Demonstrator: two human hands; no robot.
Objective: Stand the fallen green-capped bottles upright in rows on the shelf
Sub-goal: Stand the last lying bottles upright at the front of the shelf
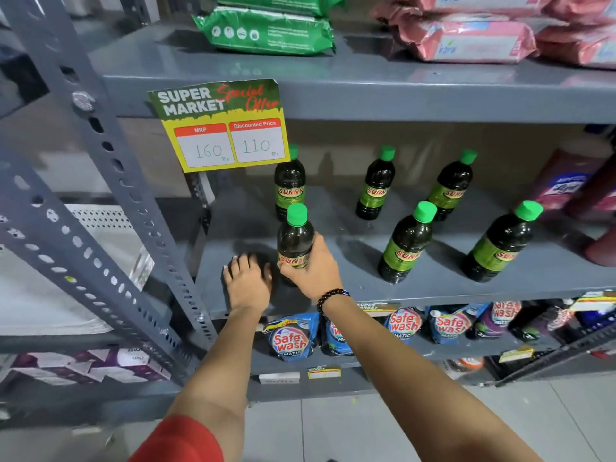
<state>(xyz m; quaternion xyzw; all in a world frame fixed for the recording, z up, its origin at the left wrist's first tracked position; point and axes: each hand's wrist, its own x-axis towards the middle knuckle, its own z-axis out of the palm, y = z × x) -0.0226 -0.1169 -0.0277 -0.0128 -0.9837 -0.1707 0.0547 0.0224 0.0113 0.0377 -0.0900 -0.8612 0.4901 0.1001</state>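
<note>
bright, even overhead light falls on the grey shelf [333, 288]; each green-capped bottle [408, 241] throws a soft shadow leftward, and sheen marks the upper shelf [366, 81]. wide-angle bending tilts the uprights (strongest at the left edge). corners are soft; the left hand [248, 283] is slightly motion-blurred.

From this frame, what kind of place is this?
Most likely a supermarket aisle. A special offer price card hangs from grey metal shelving, identical green-capped bottles stand in rows, and Safe wash detergent pouches fill the shelf below.
</note>
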